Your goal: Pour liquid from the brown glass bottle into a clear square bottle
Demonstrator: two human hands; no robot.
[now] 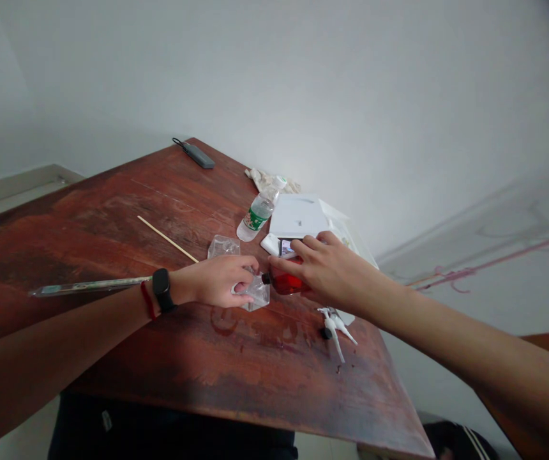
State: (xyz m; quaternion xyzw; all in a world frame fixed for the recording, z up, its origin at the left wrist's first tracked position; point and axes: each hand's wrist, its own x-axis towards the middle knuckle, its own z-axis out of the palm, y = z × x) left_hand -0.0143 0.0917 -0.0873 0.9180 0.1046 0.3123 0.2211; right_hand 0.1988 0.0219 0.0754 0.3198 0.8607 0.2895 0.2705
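Note:
My left hand (224,280) is closed around a clear, see-through cup (259,295) that sits low over the table. My right hand (320,268) grips a bottle of red liquid (286,279) from above. The bottle is tipped nearly level, its dark neck pointing left at the cup's rim; whether liquid is flowing I cannot tell. Just behind my left hand stands a second clear container (223,246). A thin wooden stick (166,238) lies with one end near that container. Wet marks (224,322) show on the wood in front of the cup.
A clear bottle with a green label (256,214) stands behind the cups. Around it are a white box (298,217), a crumpled cloth (274,179) and a grey strapped device (200,155). White slender pieces (334,332) lie front right; a long wrapped packet (92,286) lies left.

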